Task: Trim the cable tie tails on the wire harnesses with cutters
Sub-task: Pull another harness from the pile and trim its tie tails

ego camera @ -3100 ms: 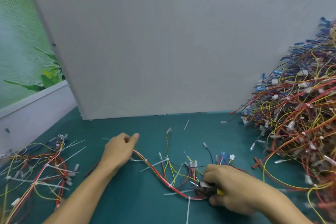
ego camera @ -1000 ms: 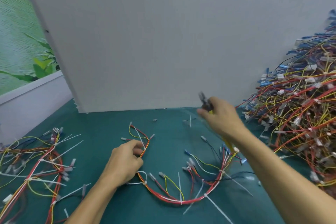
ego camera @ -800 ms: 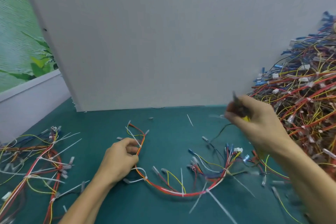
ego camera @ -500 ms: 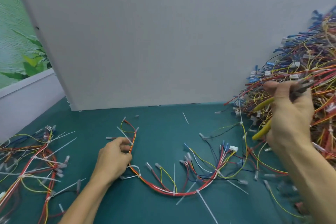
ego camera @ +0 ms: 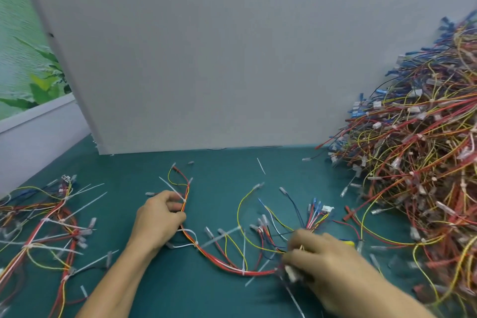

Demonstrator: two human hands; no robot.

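A wire harness (ego camera: pixel 219 262) of red, yellow and blue wires lies curved on the teal table, with white cable ties whose tails (ego camera: pixel 244 253) stick out. My left hand (ego camera: pixel 158 218) grips its left end beside a tie, fingers curled round the red and yellow wires. My right hand (ego camera: pixel 320 263), blurred, rests low on the harness's right end with its fingers curled. A bit of the cutters' yellow handle (ego camera: pixel 347 243) shows behind the knuckles. The cutter jaws are hidden under the hand.
A large heap of harnesses (ego camera: pixel 418 162) fills the right side. A smaller bunch with long uncut tie tails (ego camera: pixel 51 227) lies at the left. A grey upright board (ego camera: pixel 206 59) closes the back. A loose tie tail (ego camera: pixel 261 166) lies on the teal mat (ego camera: pixel 160 292).
My right hand with the cutters came down from beside the right heap to the harness's right end. My left hand kept its grip on the left end.
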